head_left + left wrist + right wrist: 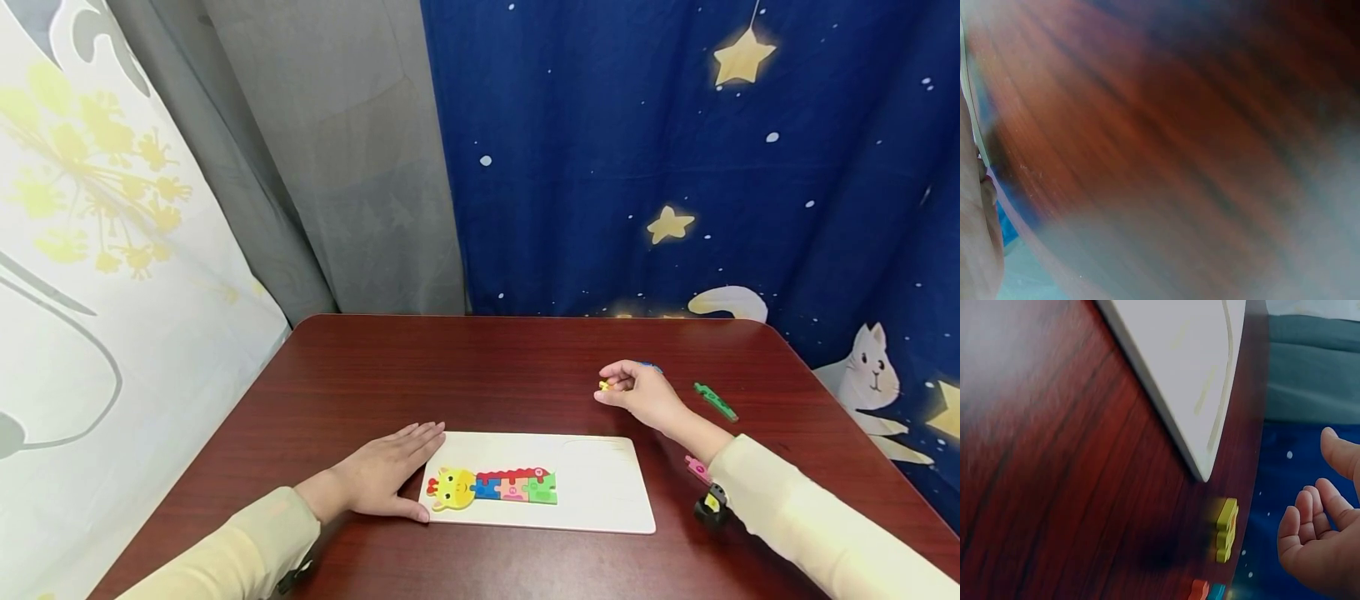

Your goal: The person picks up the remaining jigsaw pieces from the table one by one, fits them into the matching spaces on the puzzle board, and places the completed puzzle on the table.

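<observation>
From where I stand, what matters is the short stretch between the right hand (641,393) and the small yellow piece (604,385), which lies on the table (390,358) beyond the far right corner of the white board (600,492). Thumb and fingers are bent loosely about the spot, but from the right wrist they stand apart with nothing between them, so I take it the piece isn't gripped. That hand is much the nearer; the left hand (390,471) lies spread flat at the board's other end, holding nothing, its thumb and fingertips seemingly against the edge. The yellow piece is away to its right and farther from the person. Seen from the right wrist, the piece looks longest sideways, roughly crosswise to the person; which end leads, I can't tell. On the board, the giraffe (513,489) also lies crosswise, its long axis running with the board's, head toward the left hand and the stepped green end (543,490) toward the bare right half. A blue piece (651,367) peeps out behind the right hand, a green strip (716,402) slants to its right, and a pink piece (697,468) sits by the right sleeve (795,508).
</observation>
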`<state>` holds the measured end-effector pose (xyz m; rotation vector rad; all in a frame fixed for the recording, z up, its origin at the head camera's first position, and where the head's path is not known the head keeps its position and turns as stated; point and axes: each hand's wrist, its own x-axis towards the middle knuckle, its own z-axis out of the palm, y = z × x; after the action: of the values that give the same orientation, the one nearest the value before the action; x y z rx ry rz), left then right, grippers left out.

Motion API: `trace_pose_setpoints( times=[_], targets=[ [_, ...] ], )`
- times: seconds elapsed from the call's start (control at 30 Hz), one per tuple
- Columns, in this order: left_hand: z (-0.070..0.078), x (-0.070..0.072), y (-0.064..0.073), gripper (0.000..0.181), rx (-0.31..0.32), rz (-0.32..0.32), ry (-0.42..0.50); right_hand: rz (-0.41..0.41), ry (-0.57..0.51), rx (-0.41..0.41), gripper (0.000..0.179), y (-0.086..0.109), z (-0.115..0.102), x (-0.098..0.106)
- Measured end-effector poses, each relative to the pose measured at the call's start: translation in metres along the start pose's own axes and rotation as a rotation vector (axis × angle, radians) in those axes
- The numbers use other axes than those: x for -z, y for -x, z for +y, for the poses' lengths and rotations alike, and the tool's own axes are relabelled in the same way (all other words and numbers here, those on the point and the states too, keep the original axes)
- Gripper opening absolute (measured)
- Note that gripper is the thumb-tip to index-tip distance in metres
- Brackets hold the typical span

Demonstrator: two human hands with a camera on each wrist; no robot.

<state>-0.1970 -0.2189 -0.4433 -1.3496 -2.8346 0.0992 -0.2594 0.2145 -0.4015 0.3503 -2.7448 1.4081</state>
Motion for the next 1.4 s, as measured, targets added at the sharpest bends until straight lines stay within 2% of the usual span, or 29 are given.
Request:
trace_pose_setpoints(
  times=[0.23,0.53,1.4],
  targets=[
    [0.000,0.000,0.000,0.108,-0.003,-0.003,0.003,0.003,0.049,-0.047,0.040,-0.005,0.011,0.005],
    [-0.001,-0.001,0.000,0.108,-0.006,-0.003,0.001,0.010,0.087,-0.070,0.041,-0.013,0.026,0.011],
    [0.001,-0.001,0.000,0.108,0.010,-0.020,0.005,-0.009,0.217,-0.121,0.048,-0.022,0.045,0.007]
  ],
)
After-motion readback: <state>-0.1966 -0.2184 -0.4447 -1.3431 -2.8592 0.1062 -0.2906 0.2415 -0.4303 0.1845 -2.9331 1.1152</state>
